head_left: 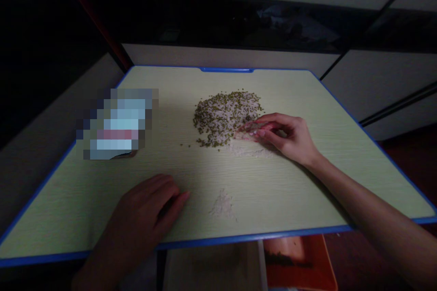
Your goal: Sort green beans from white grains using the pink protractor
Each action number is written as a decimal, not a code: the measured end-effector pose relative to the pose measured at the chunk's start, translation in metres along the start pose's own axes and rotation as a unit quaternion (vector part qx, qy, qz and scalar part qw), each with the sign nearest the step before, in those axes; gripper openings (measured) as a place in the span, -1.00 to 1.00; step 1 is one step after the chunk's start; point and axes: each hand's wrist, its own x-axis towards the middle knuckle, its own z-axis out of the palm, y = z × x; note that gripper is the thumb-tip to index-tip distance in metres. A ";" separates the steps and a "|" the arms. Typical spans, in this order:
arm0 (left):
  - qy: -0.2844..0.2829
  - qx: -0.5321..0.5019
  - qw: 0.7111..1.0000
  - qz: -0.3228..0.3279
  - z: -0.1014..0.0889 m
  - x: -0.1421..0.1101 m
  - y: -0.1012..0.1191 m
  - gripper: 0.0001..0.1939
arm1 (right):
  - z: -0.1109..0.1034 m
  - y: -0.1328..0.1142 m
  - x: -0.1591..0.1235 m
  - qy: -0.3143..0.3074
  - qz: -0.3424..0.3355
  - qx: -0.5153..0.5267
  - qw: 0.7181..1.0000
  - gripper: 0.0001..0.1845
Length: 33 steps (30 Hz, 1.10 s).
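A mixed pile of green beans, seemingly mung beans, and whitish grains like rice lies on the pale green tabletop. My right hand pinches a see-through plastic piece with pinkish marks at the pile's near right edge. Just below it runs a thin strip of whitish grains. Nearer me sits a small heap of the same whitish grains. My left hand rests on the table to the left of that heap, fingers curled under and thumb alongside; its fingertips are hidden, and nothing shows in it.
A blurred-out device with a lit screen stands on the table's left side. The table has a blue rim. Below its front edge are a pale box and an orange bin with dark bits inside. Cabinet panels stand behind.
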 end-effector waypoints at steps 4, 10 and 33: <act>0.006 0.011 1.000 0.011 0.000 0.001 0.001 -0.69 | 0.001 -0.001 0.001 -0.005 -0.012 -0.010 1.000 -0.76; 0.009 0.014 1.000 0.020 -0.002 0.002 0.002 -0.69 | 0.002 -0.001 0.002 -0.009 -0.028 -0.020 0.999 -0.76; -0.008 0.040 0.999 0.024 -0.001 0.001 0.001 -0.70 | 0.002 -0.002 0.002 -0.022 -0.072 -0.041 0.996 -0.76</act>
